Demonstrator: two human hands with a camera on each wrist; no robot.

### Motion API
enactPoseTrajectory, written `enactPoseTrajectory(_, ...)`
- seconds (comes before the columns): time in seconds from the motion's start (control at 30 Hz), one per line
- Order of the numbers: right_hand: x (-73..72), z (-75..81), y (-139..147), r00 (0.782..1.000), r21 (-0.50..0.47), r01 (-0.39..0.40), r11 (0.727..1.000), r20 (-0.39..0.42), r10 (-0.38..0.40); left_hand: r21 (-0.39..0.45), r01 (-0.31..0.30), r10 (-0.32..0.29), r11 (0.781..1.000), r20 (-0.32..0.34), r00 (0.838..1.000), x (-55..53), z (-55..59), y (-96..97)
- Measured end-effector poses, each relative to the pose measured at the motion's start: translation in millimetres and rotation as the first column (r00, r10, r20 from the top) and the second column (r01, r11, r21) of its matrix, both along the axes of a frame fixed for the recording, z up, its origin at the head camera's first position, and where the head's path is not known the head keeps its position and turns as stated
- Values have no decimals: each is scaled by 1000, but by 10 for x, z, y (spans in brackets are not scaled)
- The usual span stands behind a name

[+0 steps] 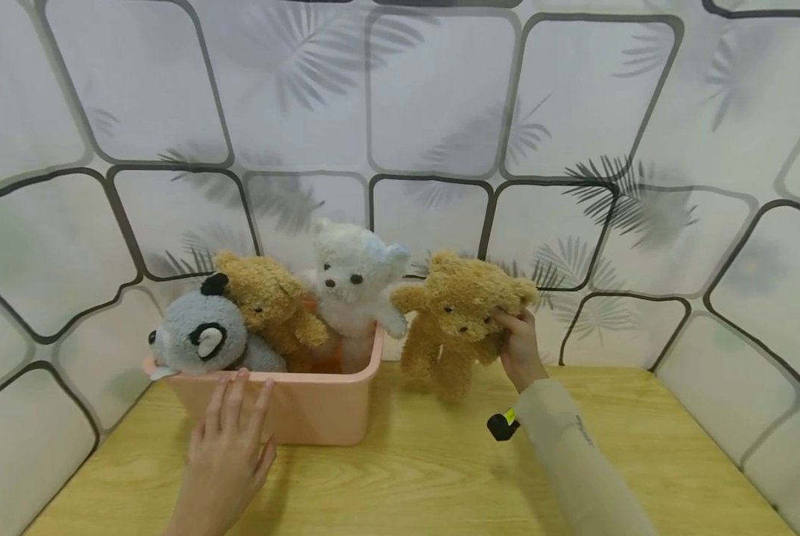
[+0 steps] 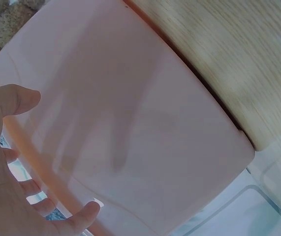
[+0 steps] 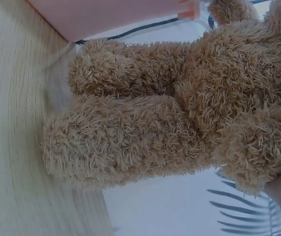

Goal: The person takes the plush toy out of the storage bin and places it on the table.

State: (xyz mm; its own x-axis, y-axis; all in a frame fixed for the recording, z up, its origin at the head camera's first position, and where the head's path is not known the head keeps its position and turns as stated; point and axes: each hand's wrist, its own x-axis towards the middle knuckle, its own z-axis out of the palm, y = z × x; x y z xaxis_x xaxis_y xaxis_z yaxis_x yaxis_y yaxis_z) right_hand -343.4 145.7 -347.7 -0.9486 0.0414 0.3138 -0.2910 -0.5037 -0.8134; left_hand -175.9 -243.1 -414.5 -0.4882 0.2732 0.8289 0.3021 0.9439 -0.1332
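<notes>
My right hand [image 1: 522, 346] grips a brown teddy bear [image 1: 450, 316] by the side of its head. The bear hangs upright, its legs near the tabletop; in the right wrist view its shaggy legs [image 3: 125, 137] and belly fill the middle. My left hand [image 1: 226, 447] rests against the front of a pink plastic bin [image 1: 326, 409], fingers spread and fingertips at the rim. The left wrist view shows its thumb [image 2: 22, 100] near the outer wall. Inside the bin sit a grey panda-like plush [image 1: 202, 327], another brown teddy bear [image 1: 266, 294] and a white plush bear [image 1: 353, 272].
The bin stands on the left of a wooden table [image 1: 427, 484]. A patterned fabric wall [image 1: 440, 97] closes off the back and both sides. A small black object with a yellow strip [image 1: 503, 426] shows beside the right sleeve [image 1: 574, 447].
</notes>
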Motion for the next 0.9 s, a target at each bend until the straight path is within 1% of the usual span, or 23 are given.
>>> enactPoseTrajectory(0.17,-73,-20,-24,1000,59,19,998,15,-20,0,5,-5,1000,6,1000,-2,2,7)
enactPoseTrajectory(0.37,-142,-34,-61,999,138,-6,990,37,0,4,7,-7,1000,21,1000,3,7,12)
enactPoseTrajectory(0.47,-172,-33,-81,999,146,-13,989,51,5,3,4,-4,1000,20,1000,7,6,12)
enactPoseTrajectory(0.6,-205,-37,-84,999,152,-3,988,53,-5,1,4,-4,1000,21,1000,13,1,13)
enactPoseTrajectory(0.73,-244,-21,-56,995,241,-22,970,100,-2,4,6,-7,1000,18,1000,15,-2,14)
enactPoseTrajectory(0.83,-272,1,-13,988,318,-65,946,152,16,10,11,-11,1000,14,1000,13,0,13)
enactPoseTrajectory(0.9,-283,16,12,986,357,-86,930,167,27,12,12,-12,1000,14,1000,10,2,13)
